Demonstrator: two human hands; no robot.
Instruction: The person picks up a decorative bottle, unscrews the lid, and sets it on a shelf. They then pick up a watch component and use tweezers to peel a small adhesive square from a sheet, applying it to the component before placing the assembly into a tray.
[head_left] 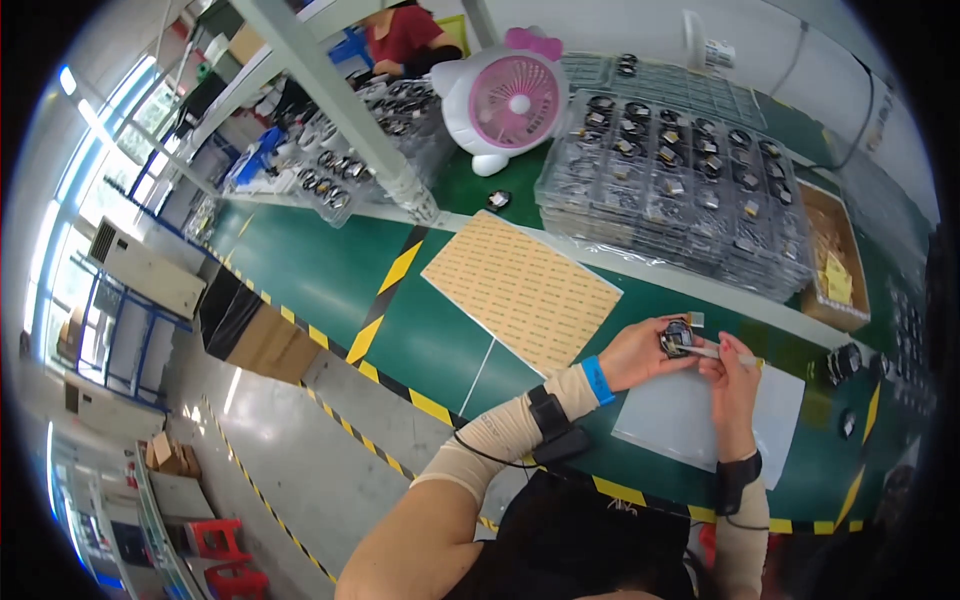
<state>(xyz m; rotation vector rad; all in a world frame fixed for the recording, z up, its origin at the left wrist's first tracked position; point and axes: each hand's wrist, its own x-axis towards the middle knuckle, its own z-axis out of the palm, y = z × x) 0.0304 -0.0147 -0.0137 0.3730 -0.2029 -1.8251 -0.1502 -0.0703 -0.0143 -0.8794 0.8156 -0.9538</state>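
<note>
My left hand (640, 357) is closed on a small round electronic part (676, 337) with a dark rim. A small pale tab (695, 320) shows beside the part's far edge. Pinched in my right hand (735, 380) is a slim pale stick-like tool (706, 351), its tip at or close to the face of the round part; contact is too small to make out. Both hands are above a whitish sheet (650, 415) on the green bench. Left of them lies a tan sheet (525, 290) with rows of small printed marks.
Stacked clear trays (670, 190) of similar round parts stand behind, beside a pink-and-white fan (512, 100). An open carton (840, 310) is at the right. Several loose round parts (845, 362) lie near the right edge. Another person (405, 40) sits beyond a post (330, 100).
</note>
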